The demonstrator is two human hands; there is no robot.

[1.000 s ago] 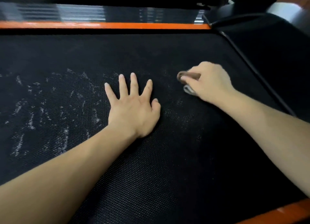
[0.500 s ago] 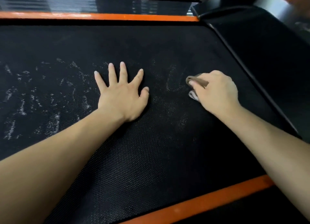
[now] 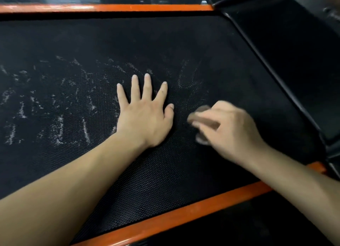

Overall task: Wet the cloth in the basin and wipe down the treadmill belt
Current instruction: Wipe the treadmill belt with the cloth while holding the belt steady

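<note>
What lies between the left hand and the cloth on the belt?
Only a narrow strip of bare black belt, seen in the head view; the left hand and the cloth do not touch.

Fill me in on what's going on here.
A person is wiping a treadmill belt with bare hands. The left hand rests flat on the belt, fingers spread. The right hand grips a small bunched cloth against the belt just beside the left hand, and is blurred in the picture. White streaks cover the belt to the left of the left hand, while the far right part looks mostly dark. No basin is in view.
</note>
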